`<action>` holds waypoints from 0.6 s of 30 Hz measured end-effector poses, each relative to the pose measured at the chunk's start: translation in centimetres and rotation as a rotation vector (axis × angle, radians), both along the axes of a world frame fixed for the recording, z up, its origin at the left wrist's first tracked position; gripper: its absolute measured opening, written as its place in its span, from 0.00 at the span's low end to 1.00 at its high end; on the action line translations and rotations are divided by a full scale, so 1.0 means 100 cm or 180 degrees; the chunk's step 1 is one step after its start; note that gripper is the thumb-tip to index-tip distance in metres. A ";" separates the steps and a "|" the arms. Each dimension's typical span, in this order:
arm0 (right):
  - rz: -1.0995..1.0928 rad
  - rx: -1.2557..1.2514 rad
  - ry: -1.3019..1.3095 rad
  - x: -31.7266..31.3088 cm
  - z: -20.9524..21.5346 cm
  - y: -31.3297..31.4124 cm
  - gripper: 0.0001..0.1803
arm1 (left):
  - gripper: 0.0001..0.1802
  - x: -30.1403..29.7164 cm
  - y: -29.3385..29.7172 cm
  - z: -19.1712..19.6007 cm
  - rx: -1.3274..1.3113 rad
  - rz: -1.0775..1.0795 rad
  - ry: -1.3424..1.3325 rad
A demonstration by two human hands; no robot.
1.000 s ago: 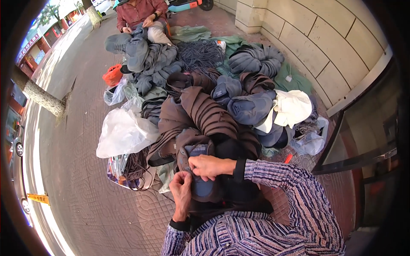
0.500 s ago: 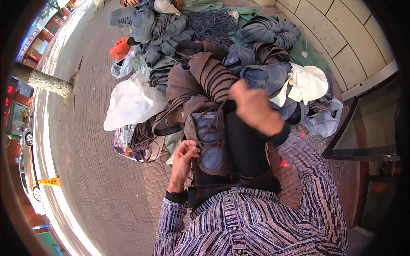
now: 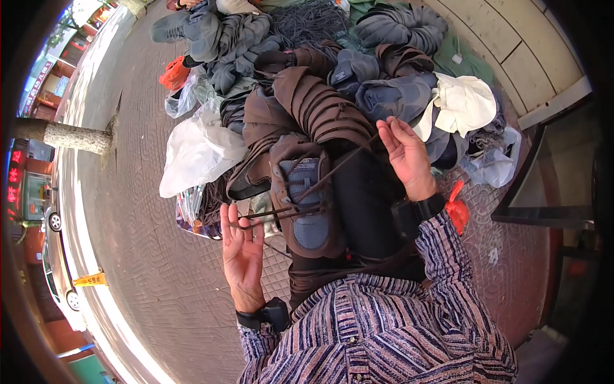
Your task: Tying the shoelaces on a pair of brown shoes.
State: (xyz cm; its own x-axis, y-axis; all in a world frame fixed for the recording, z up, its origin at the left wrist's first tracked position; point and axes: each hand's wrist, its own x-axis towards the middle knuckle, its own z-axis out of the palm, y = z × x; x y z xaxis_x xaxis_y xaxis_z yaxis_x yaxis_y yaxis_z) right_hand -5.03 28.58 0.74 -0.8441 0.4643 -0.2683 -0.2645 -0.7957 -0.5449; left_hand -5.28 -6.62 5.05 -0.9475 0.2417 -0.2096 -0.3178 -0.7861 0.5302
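Note:
A brown shoe upper [image 3: 311,232] with blue mesh at the tongue and toe rests on my lap, its toe towards me. Brown lace passes through some of its eyelets. To the left of the upper, my left hand [image 3: 243,259] grips lace strands between its fingers, palm up. At the right, my right hand [image 3: 409,160] pinches the other end of the lace [image 3: 345,163] between thumb and fingers. The lace stretches from the upper to both hands. Just beyond my knees lies a row of nested brown uppers [image 3: 320,105].
Stacked grey-blue uppers [image 3: 403,29] and a heap of dark laces [image 3: 310,25] lie farther off. A white plastic bag [image 3: 201,150] sits left, a cream cloth [image 3: 464,105] right. A glass-panelled frame [image 3: 543,173] stands at the right, beside a tiled wall [image 3: 492,38].
My left hand has moved left, away from the upper's edge, drawing lace with it. The right hand has shifted right and turned its palm up. Lace now runs out on both sides.

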 end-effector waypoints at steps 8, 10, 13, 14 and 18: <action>-0.0878 0.0066 -0.0056 0.049 -0.043 0.104 0.06 | 0.34 0.007 0.022 -0.008 0.0512 -0.0378 -0.0928; -0.0711 0.0128 0.0053 0.053 -0.038 0.106 0.06 | 0.32 0.008 0.021 -0.011 0.0153 -0.0439 -0.0928; -0.0715 -0.0003 0.0181 0.049 -0.031 0.110 0.07 | 0.27 0.014 0.022 -0.010 -0.0473 -0.0341 -0.1107; -0.0711 -0.0010 0.0177 0.049 -0.028 0.112 0.07 | 0.24 0.017 0.024 -0.008 -0.0865 -0.0268 -0.1354; -0.0560 -0.0112 0.0430 0.044 -0.022 0.113 0.08 | 0.19 0.027 0.021 -0.001 -0.0902 -0.0442 -0.1438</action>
State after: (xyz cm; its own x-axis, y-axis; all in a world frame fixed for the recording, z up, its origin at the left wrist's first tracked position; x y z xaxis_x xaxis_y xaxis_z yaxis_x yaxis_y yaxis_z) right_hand -0.65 39.83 -1.49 -0.7802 0.6000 -0.1770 -0.4697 -0.7487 -0.4679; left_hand -2.60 -4.48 4.94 -0.7114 0.2329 -0.6631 -0.6533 -0.5669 0.5018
